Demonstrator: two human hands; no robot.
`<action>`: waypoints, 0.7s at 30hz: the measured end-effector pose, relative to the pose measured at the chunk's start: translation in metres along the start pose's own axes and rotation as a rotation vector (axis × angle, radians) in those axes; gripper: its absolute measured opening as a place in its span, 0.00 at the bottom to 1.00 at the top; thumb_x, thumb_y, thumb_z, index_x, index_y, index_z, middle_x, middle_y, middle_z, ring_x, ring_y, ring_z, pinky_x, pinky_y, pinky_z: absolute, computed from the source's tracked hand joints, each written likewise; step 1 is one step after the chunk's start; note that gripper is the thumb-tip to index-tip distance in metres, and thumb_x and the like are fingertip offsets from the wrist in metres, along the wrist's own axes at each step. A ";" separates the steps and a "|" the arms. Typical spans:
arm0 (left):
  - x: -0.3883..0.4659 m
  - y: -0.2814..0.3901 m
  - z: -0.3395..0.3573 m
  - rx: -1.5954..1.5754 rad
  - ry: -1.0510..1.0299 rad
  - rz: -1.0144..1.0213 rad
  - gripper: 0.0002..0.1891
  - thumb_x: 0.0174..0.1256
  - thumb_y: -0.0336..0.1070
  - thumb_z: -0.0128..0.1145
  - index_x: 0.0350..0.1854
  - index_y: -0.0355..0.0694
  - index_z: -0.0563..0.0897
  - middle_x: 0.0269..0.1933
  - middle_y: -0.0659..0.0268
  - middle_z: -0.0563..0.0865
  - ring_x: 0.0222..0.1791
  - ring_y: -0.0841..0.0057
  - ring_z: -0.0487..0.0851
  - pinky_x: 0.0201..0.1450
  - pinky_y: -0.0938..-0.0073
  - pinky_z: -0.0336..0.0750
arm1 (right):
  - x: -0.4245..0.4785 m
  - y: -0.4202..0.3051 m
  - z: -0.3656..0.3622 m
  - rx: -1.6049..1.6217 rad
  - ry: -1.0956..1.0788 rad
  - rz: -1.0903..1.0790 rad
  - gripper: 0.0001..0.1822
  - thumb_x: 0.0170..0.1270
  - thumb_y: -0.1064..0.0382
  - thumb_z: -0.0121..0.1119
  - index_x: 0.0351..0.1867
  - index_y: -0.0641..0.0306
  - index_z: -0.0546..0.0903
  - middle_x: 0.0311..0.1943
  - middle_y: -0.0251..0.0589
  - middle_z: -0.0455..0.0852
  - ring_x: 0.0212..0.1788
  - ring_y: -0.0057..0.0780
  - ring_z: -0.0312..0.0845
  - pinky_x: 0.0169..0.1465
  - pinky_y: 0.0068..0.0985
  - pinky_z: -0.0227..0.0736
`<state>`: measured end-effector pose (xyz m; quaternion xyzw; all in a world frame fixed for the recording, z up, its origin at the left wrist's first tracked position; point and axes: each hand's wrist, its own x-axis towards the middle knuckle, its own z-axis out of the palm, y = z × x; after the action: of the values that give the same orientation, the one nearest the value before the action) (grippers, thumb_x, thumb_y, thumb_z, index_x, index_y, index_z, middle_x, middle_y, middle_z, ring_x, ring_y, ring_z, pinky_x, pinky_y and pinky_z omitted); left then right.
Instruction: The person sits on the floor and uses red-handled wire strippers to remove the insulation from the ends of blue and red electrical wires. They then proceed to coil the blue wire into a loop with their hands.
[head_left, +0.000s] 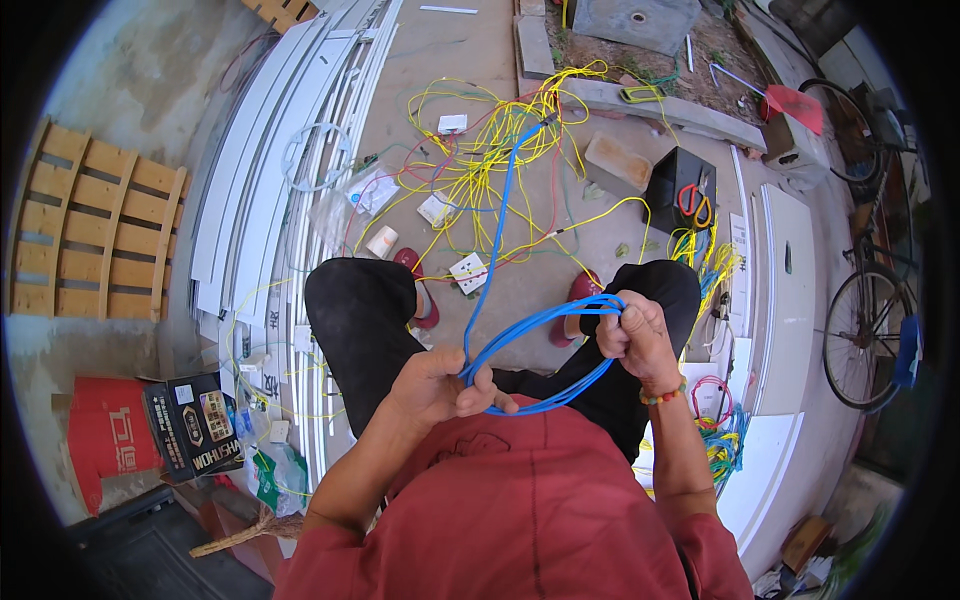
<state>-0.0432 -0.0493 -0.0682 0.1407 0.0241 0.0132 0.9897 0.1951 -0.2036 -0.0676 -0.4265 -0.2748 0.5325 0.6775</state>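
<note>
Several loops of blue cable (546, 320) form a coil stretched between my two hands above my lap. My left hand (454, 386) grips the coil's left side, where a single strand runs up and away to the tangle of yellow wires (487, 161) on the ground. The coil's right end is in the closed fingers of my right hand (634, 337), which has a beaded bracelet at the wrist. Red and green wires mix with the yellow ones. A white socket plate (470, 273) lies between my shoes.
Scissors (694, 201) with red and orange handles stick out of a black box (675, 184). White panels (259, 150) and thin trunking lie to the left, more panels (787, 292) to the right. A concrete curb (667, 111) crosses ahead; a bicycle (862, 330) stands far right.
</note>
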 end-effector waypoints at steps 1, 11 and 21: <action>-0.001 0.000 0.000 0.000 0.031 -0.011 0.20 0.68 0.47 0.51 0.41 0.31 0.83 0.20 0.66 0.77 0.20 0.74 0.73 0.56 0.50 0.70 | -0.001 0.000 0.001 0.010 0.000 0.009 0.20 0.72 0.48 0.51 0.32 0.64 0.73 0.16 0.27 0.60 0.16 0.15 0.51 0.20 0.17 0.47; -0.012 -0.003 -0.001 0.094 0.204 0.015 0.15 0.67 0.44 0.49 0.29 0.36 0.77 0.18 0.72 0.65 0.20 0.77 0.66 0.49 0.57 0.72 | -0.006 0.003 0.002 -0.084 -0.032 0.056 0.18 0.74 0.50 0.49 0.35 0.65 0.75 0.18 0.27 0.64 0.18 0.13 0.52 0.22 0.16 0.49; -0.019 -0.017 -0.005 0.184 0.223 0.086 0.25 0.73 0.55 0.42 0.21 0.41 0.70 0.16 0.72 0.63 0.19 0.78 0.63 0.46 0.61 0.71 | -0.006 0.004 0.006 -0.160 -0.010 0.103 0.16 0.75 0.55 0.47 0.36 0.66 0.76 0.17 0.27 0.65 0.19 0.13 0.56 0.23 0.15 0.53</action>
<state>-0.0623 -0.0649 -0.0766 0.2294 0.1288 0.0689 0.9623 0.1868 -0.2072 -0.0679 -0.4904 -0.2974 0.5451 0.6115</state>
